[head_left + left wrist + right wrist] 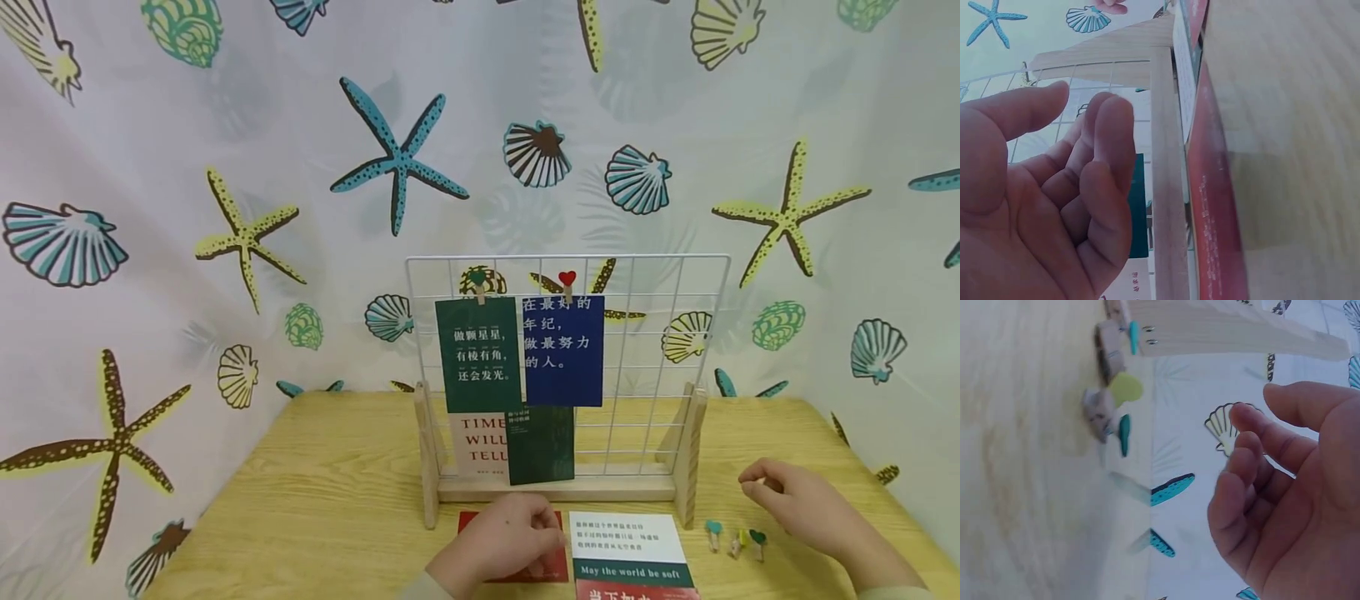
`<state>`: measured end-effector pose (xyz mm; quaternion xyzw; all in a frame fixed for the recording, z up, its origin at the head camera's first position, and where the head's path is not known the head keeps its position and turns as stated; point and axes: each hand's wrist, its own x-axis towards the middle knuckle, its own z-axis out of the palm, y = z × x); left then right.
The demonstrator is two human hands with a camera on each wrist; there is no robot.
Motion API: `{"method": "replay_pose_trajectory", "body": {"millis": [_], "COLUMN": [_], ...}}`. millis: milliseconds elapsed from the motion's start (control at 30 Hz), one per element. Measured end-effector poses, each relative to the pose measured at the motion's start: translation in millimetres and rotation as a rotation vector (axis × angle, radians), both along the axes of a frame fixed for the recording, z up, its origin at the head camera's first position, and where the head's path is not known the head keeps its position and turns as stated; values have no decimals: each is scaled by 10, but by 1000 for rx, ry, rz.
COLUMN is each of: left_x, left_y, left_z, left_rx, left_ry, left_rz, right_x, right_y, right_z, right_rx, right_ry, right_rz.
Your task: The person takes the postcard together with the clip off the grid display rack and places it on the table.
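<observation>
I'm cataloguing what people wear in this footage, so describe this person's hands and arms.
The left hand and right hand are both bare: no gloves, rings or watch show. At the bottom edge of the head view, a little of the pale left sleeve and pale right sleeve shows, with no visible pattern.

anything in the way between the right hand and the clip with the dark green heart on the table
Nothing visible is in the way: in the head view, only bare tabletop shows between the right hand and the dark green heart clip. The right wrist view shows no obstacle there either.
</observation>
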<state>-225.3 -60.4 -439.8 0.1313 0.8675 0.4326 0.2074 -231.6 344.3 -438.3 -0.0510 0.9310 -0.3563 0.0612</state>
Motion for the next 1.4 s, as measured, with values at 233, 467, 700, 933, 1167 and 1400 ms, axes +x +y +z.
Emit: {"method": "replay_pose_trajectory", "body": {"millis": [233, 467, 700, 933, 1167, 1400], "left_x": [-11, -35, -22, -19, 14, 34], "left_y": [-39, -58, -76, -84, -99, -116], "left_z": [45, 97, 115, 165, 270, 360], "left_rx": [32, 65, 104, 163, 225, 234], "left_ry": [78, 114, 116, 196, 249, 307], "left_rz": [47, 79, 109, 134, 153, 162], "right_x": [80, 132, 157, 165, 187, 197], "right_y": [-125, -238, -402, -515, -621, -692], "right_z": [181, 293, 398, 508, 584, 612], "right_rx": [69, 98, 77, 68, 75, 46], "right_ry": [115, 191, 227, 287, 326, 347], "right_rz": [-14, -17, -15, 2, 4, 23]}}
